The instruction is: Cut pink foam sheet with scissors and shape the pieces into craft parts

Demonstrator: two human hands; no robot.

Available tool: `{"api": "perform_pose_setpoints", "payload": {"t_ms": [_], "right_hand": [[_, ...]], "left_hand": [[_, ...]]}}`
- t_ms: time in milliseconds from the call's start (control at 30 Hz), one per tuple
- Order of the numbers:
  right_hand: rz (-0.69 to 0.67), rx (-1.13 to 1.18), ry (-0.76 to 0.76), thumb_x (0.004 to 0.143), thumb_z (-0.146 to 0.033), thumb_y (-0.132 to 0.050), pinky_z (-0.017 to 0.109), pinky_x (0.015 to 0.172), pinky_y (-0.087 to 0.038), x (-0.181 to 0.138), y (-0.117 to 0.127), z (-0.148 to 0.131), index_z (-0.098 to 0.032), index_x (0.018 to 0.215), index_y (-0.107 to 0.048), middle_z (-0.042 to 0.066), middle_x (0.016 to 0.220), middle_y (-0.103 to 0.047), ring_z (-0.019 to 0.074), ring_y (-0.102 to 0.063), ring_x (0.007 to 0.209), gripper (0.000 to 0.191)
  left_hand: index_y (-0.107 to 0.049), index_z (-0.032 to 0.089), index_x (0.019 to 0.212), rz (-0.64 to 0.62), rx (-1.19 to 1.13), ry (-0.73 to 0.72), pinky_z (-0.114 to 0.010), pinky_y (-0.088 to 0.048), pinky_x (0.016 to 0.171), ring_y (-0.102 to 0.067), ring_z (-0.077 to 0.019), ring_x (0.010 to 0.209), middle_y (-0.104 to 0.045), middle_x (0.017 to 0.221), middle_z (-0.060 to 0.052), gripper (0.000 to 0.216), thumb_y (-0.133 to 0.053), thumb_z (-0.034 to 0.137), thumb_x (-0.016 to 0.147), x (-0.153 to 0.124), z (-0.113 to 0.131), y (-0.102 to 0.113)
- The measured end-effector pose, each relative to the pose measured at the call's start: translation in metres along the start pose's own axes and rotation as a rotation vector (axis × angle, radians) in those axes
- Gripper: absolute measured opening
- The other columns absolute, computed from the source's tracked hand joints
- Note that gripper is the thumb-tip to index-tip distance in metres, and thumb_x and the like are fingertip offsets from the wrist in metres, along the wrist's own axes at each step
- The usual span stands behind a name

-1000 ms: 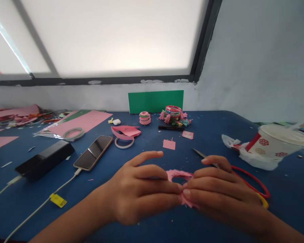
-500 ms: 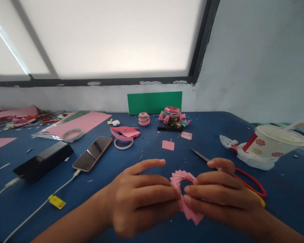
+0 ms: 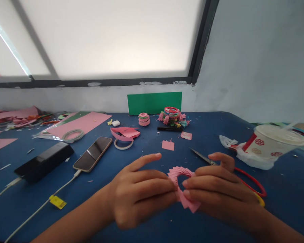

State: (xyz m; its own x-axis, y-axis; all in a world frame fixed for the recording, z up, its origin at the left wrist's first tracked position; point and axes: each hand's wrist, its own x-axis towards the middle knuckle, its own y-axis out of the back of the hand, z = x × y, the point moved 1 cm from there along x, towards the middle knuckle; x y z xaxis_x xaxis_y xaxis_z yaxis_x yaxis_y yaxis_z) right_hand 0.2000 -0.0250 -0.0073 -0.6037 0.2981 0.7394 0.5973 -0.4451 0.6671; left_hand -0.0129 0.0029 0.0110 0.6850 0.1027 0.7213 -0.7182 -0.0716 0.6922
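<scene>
Between my hands is a pink folded-paper ring (image 3: 181,171) with pointed, overlapping pleats around a round hole. My left hand (image 3: 139,192) grips its left side, index finger stretched out above it. On the opposite side my right hand (image 3: 218,189) pinches the ring, its index finger raised and bent. Fingers cover parts of the ring on both sides. Scissors (image 3: 202,157) with red and yellow handles lie partly hidden behind my right hand. Beyond the ring, a small pink paper piece (image 3: 168,145) rests on the blue table (image 3: 144,233).
A phone (image 3: 93,154) on a cable and a black box-shaped device (image 3: 44,162) lie left. Further back are tape rolls (image 3: 123,144), a stack of pink rings (image 3: 144,119), a colourful paper craft (image 3: 171,116) and a black pen (image 3: 169,129). A lidded cup (image 3: 271,143) stands right.
Both hands have lifted the pink paper ring slightly, moving it a little up and left in view. Its lower points sit higher than before.
</scene>
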Motion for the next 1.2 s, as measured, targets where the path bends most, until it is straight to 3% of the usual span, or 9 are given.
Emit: {"api": "perform_pose_setpoints", "payload": {"t_ms": [167,300,400,500,600,700,867,1000,1200], "right_hand": [[-0.027,0.028,0.044,0.09,-0.018,-0.049,0.034,0.104,-0.023,-0.002,-0.002,0.0,-0.026,0.094,-0.057,-0.009,0.082,-0.071,0.0106,-0.063,0.076,0.013],[0.082,0.058,0.03,0.094,-0.022,-0.04,0.031,0.104,-0.024,-0.003,-0.001,-0.005,-0.026,0.088,-0.059,-0.009,0.079,-0.07,0.0102,-0.062,0.075,0.02],[0.232,0.289,-0.161,0.094,-0.031,-0.035,0.036,0.101,-0.029,-0.003,0.001,-0.003,-0.027,0.09,-0.061,-0.005,0.082,-0.068,0.0144,-0.061,0.078,0.026],[0.329,0.633,-0.485,0.089,-0.045,-0.041,0.036,0.086,-0.044,-0.003,-0.002,0.007,-0.027,0.097,-0.061,0.002,0.09,-0.065,0.0205,-0.06,0.087,0.028],[0.101,1.012,-0.874,0.085,-0.04,-0.052,0.027,0.071,-0.049,0.0,-0.01,0.016,-0.024,0.098,-0.061,0.003,0.094,-0.063,0.0171,-0.059,0.086,0.022],[-0.214,1.35,-1.065,0.083,-0.035,-0.058,0.018,0.059,-0.046,0.004,-0.016,0.017,-0.021,0.092,-0.062,0.0,0.081,-0.064,0.0102,-0.059,0.071,0.017],[-0.278,1.439,-1.08,0.077,-0.029,-0.067,0.011,0.045,-0.036,0.005,-0.016,0.015,-0.018,0.087,-0.065,-0.002,0.072,-0.064,0.0035,-0.051,0.055,0.014],[-0.289,1.398,-1.099,0.075,-0.027,-0.068,0.013,0.049,-0.036,0.006,-0.015,0.015,-0.017,0.078,-0.065,-0.004,0.065,-0.06,0.004,-0.049,0.055,0.011],[-0.426,1.367,-1.012,0.078,-0.033,-0.065,0.018,0.055,-0.042,0.008,-0.01,0.017,-0.017,0.081,-0.066,-0.002,0.07,-0.063,0.0082,-0.054,0.059,0.016]], "left_hand": [[-0.064,0.015,0.088,0.03,0.013,-0.007,-0.025,-0.031,0.108,-0.066,-0.0076,0.081,-0.072,0.085,0.002,0.024,-0.039,0.016,0.092,-0.001,0.005,-0.004],[-0.064,0.019,0.089,0.101,0.06,0.003,-0.025,-0.039,0.102,-0.067,-0.009,0.077,-0.072,0.086,0.005,0.018,-0.046,0.017,0.089,-0.001,0.012,-0.005],[-0.065,0.018,0.089,0.143,0.071,0.012,-0.022,-0.04,0.101,-0.067,-0.0079,0.075,-0.072,0.084,0.005,0.016,-0.048,0.017,0.088,0.0,0.011,-0.002],[-0.066,0.018,0.084,0.131,0.127,-0.075,-0.021,-0.042,0.099,-0.067,-0.0073,0.078,-0.072,0.085,0.005,0.018,-0.049,0.015,0.088,0.001,0.009,-0.001],[-0.066,0.018,0.084,0.109,0.17,-0.189,-0.022,-0.047,0.094,-0.067,-0.0087,0.079,-0.072,0.084,0.004,0.012,-0.054,0.015,0.084,0.003,0.011,-0.003],[-0.064,0.017,0.079,0.157,0.14,-0.001,-0.016,-0.047,0.091,-0.066,-0.0064,0.068,-0.071,0.073,0.006,0.006,-0.068,0.018,0.074,0.004,0.015,-0.007],[-0.062,0.013,0.085,0.097,0.045,0.036,-0.015,-0.044,0.095,-0.067,-0.0065,0.072,-0.072,0.079,0.004,0.015,-0.068,0.017,0.072,-0.002,0.015,-0.014],[-0.062,0.014,0.089,0.088,0.023,0.01,-0.019,-0.045,0.096,-0.067,-0.0084,0.073,-0.072,0.082,0.003,0.017,-0.065,0.016,0.073,-0.009,0.013,-0.023],[-0.062,0.013,0.088,0.063,-0.005,-0.012,-0.017,-0.043,0.097,-0.067,-0.0083,0.074,-0.072,0.082,0.002,0.015,-0.065,0.015,0.074,-0.009,0.015,-0.027]]}}
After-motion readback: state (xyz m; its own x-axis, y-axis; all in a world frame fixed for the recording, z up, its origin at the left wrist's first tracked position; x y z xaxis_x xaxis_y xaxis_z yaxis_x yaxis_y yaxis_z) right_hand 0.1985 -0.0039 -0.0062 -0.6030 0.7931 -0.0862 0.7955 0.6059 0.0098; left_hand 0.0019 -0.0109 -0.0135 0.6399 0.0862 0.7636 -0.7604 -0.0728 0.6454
